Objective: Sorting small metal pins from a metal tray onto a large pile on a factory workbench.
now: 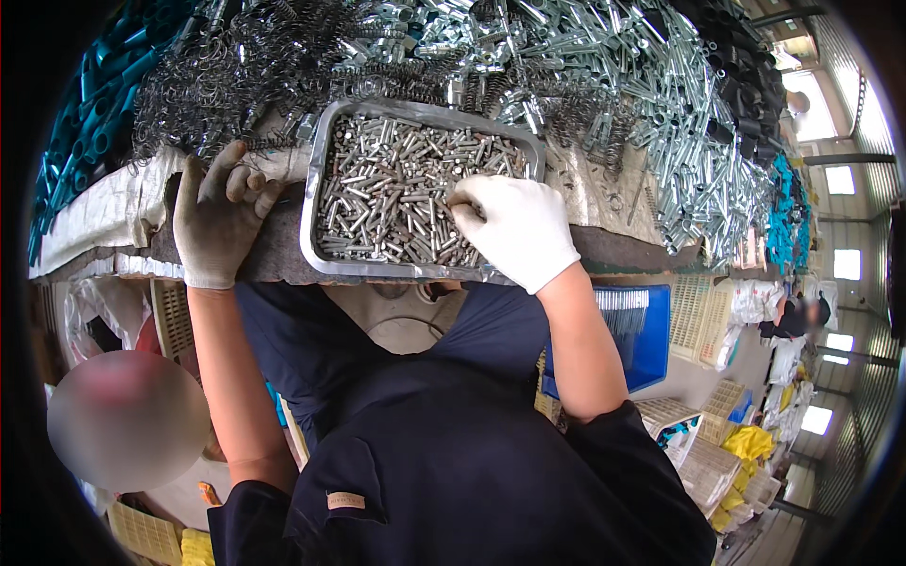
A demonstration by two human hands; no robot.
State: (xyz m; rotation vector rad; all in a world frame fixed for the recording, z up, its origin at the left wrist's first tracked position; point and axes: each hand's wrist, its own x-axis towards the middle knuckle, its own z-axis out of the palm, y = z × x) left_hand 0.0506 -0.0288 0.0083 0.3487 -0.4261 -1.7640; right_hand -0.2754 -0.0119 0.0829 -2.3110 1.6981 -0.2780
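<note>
A grey metal tray (pixel 310 212) full of short silvery metal pins (pixel 396 193) stands at the table's near edge. Over its right side is my right hand (pixel 524 226) in a white glove, thumb and fingers pinched together just above the pins. What the fingertips hold, if anything, is hidden. To the left of the tray my left hand (pixel 219 222) is raised at the table edge, its glove darkened at the fingers. The palm shows, with the thumb and index finger apart and the other fingers loosely bent; nothing shows in it.
Behind the tray lie heaps of dark coil springs (pixel 226 75), shiny metal rods and tubes (pixel 679 141), teal tubes (pixel 104 108) and black tubes (pixel 741 75). A blue bin (pixel 651 344) is below the table at right. Plastic crates (pixel 703 316) and another person (pixel 797 319) are farther right.
</note>
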